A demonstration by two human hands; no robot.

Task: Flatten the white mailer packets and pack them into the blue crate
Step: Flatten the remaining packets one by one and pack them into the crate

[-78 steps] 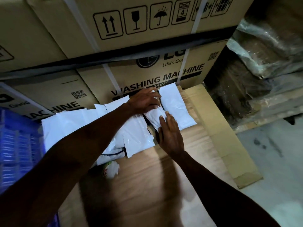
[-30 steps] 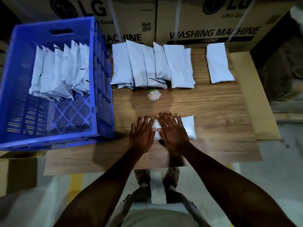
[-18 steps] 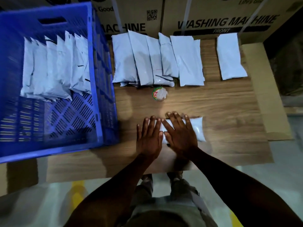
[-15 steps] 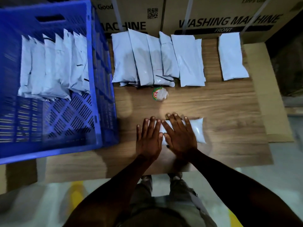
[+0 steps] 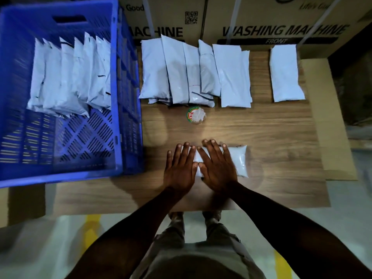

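Washing-machine cartons wall off the 12 o'clock edge, behind a wood-grain bench with flat cardboard under its 3 o'clock side. Blue crate sits at 9–10 o'clock on the bench; a row of white mailers stands overlapped inside, leaning toward its far wall, slotted floor bare at the near end. Loose mailer pile lies at 12 o'clock just beside the crate, packets overlapping side by side. Single mailer lies apart at 1–2 o'clock. One white packet lies crosswise at centre near the 6 o'clock edge, under both hands. Left hand flat, fingers straight and spread, pressing the packet's 9 o'clock end. Right hand flat, fingers straight, pressing the middle; thumbs touching. 3 o'clock end of packet uncovered. Small crumpled wrapper, red-green label, lies between pile and hands.
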